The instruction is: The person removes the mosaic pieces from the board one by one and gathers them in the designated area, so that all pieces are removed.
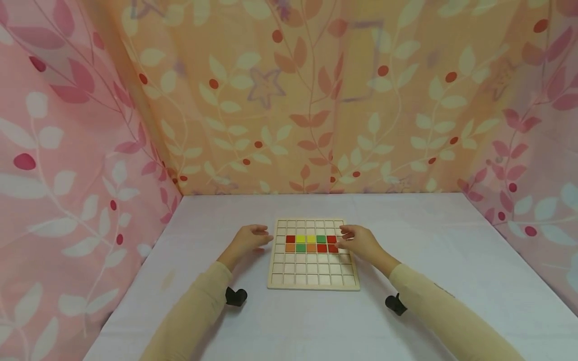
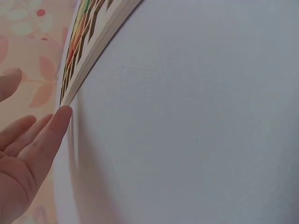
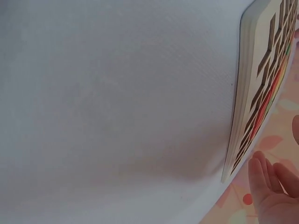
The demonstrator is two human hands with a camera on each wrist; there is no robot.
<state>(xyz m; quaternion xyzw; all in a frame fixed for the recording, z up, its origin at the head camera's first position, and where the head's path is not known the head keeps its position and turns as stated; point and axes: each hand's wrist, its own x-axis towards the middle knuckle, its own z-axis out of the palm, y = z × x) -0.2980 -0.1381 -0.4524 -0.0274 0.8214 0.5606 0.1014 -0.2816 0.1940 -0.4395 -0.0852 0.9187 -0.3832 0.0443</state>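
A square wooden grid board point(image 1: 313, 287) lies on the table. Two rows of coloured tiles fill part of its upper half, among them a yellow tile point(image 1: 300, 239), a green tile point(image 1: 321, 239), an orange tile point(image 1: 290, 247) and a red tile point(image 1: 322, 248). My left hand point(image 1: 250, 239) is at the board's left edge, fingers relaxed, holding nothing. In the left wrist view a fingertip point(image 2: 65, 111) appears against the board's corner; contact is uncertain. My right hand point(image 1: 363, 242) reaches over the right edge, its fingertips near the end red tiles, with nothing seen in it.
A white cloth covers the table point(image 1: 311, 323). A patterned curtain point(image 1: 311, 100) hangs along the back, with pink ones point(image 1: 67, 165) at the sides. Black wrist mounts point(image 1: 237, 296) stick out inward from both sleeves.
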